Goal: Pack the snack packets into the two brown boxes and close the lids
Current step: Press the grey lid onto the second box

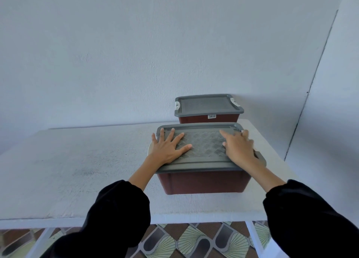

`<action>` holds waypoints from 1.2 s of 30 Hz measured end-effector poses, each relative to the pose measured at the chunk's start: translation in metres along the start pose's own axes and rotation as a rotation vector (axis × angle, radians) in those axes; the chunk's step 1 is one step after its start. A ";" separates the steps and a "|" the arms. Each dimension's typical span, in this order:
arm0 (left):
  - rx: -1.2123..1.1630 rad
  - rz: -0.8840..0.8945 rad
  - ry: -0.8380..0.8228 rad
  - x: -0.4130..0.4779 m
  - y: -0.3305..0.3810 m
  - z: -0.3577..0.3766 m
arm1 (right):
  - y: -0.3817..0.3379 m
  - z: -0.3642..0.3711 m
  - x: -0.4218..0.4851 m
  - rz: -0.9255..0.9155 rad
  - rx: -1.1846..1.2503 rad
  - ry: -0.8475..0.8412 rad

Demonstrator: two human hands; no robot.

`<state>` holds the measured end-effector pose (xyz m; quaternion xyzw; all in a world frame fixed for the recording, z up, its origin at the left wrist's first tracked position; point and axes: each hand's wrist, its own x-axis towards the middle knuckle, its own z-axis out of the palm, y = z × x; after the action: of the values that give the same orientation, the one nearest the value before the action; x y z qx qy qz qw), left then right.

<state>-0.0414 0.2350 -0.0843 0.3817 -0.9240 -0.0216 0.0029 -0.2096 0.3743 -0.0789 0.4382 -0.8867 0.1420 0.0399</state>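
One head-worn wide-angle view, looking forward and down, close over the table (77,160).

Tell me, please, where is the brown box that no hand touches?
In the head view the far brown box stands at the back right of the table, by the wall, just behind the near box.

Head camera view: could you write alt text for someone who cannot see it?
A person's left hand and right hand rest on the grey lid of the near brown box, which stands on a white table. A second brown box, also lidded, stands behind it by the wall.
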 end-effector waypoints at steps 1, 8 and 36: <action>0.002 0.000 0.002 0.000 0.000 0.000 | -0.008 0.004 0.000 -0.034 -0.022 -0.008; 0.020 -0.010 0.002 -0.002 0.001 0.000 | -0.022 0.007 -0.002 -0.057 -0.099 -0.006; -0.386 -0.343 0.157 -0.017 -0.004 -0.006 | 0.007 0.005 0.009 -0.023 -0.010 -0.175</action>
<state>-0.0264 0.2433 -0.0782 0.5255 -0.8217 -0.1677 0.1435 -0.2204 0.3698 -0.0829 0.4588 -0.8824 0.0983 -0.0337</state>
